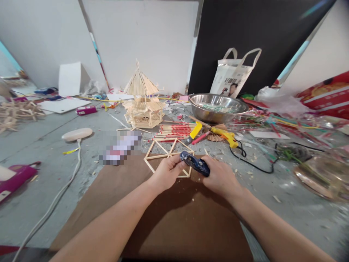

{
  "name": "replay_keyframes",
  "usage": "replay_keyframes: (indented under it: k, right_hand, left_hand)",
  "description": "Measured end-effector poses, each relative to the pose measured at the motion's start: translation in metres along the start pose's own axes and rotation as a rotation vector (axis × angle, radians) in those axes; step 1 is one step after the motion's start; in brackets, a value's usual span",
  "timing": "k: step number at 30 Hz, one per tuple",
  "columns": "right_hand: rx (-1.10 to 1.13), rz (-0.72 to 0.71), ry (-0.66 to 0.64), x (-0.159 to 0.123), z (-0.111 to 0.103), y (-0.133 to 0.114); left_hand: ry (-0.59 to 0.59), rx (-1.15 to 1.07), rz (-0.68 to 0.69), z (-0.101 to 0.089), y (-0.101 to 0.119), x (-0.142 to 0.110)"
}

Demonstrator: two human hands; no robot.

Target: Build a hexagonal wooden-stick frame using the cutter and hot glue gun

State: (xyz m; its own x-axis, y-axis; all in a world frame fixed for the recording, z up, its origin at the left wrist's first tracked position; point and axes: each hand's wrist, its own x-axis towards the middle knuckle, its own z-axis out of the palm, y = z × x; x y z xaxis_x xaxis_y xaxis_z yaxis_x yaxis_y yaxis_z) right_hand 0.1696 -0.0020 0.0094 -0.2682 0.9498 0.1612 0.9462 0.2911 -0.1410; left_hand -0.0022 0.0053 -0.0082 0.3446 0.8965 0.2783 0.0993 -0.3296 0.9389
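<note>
My right hand (pixel 222 178) is wrapped round a dark blue hand tool (pixel 196 163) that looks like pliers or cutters. Its head points left, toward my left hand (pixel 169 171), whose thumb and fingers are pinched together right by it. Whatever lies between those fingertips is too small to make out. Under both hands is a hexagonal frame (pixel 159 155) of pale wooden sticks with spokes meeting in the middle, partly covered by my hands. It rests across the far edge of a brown board (pixel 174 225).
Beyond the frame stand a wooden stick pagoda (pixel 144 109), red-tipped sticks (pixel 177 131), a yellow utility knife (pixel 195 131) and a yellow glue gun (pixel 225 136). A steel bowl (pixel 218 105) sits behind. Left are a phone-like object (pixel 120 147), a white corded device (pixel 77 134) and a magenta tool (pixel 19 178).
</note>
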Motion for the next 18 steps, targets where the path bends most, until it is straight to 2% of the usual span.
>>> replay_keyframes:
  k: [13,18]
  right_hand:
    - [-0.057,0.025,-0.009,0.003,0.001,0.002]
    - [-0.15,0.176,0.064,0.011,0.0,0.016]
  left_hand:
    - [0.038,0.109,-0.022,0.002,0.001,0.001]
    - [0.076,0.209,-0.09,-0.003,0.001,0.001]
